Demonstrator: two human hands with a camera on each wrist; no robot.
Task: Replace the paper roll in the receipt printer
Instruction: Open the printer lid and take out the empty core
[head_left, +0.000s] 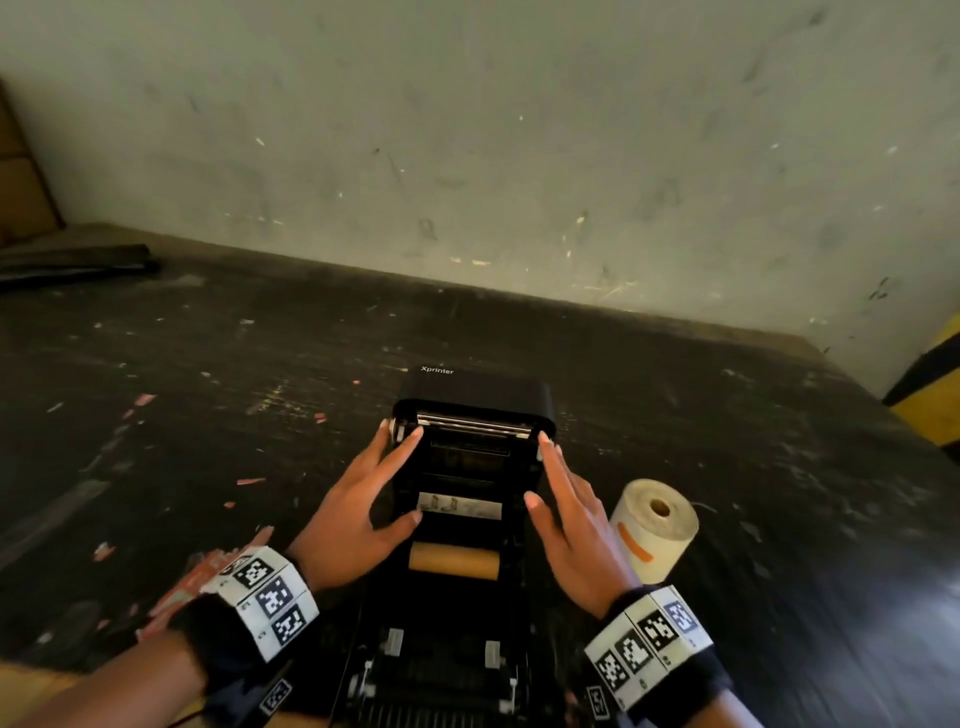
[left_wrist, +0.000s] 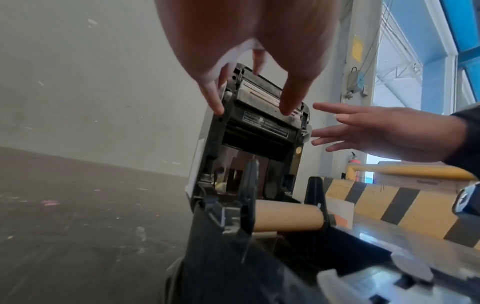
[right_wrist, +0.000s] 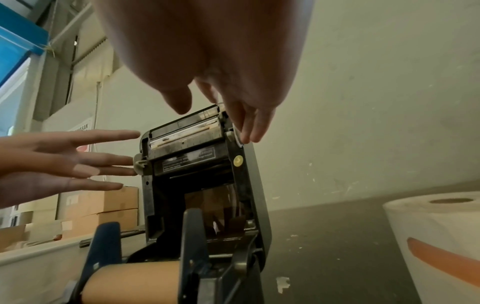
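With the printer (head_left: 470, 467) standing on a scuffed dark table (head_left: 208, 389), its lid (head_left: 475, 410) raised, a person is reaching in from both sides. The left hand (head_left: 358, 509) is lying flat-fingered against the lid's left edge, fingertips near the metal bar at the top; the right hand (head_left: 569, 514) is hovering just beside the lid's right edge, fingers straight and spread. Neither hand is gripping anything, and whether the right fingertips are actually touching the lid is hard to tell.

Inside the bay, a bare brown core (head_left: 453, 561) is sitting between the two holders, its paper apparently all used up. The fresh roll (head_left: 655, 527), white with an orange stripe, is standing on end on the table just to the right of the printer, untouched.

Judging by this, only the opening is done. The spent core is waiting to be lifted out, the new roll to be seated and its paper fed forward, and the lid to be shut.
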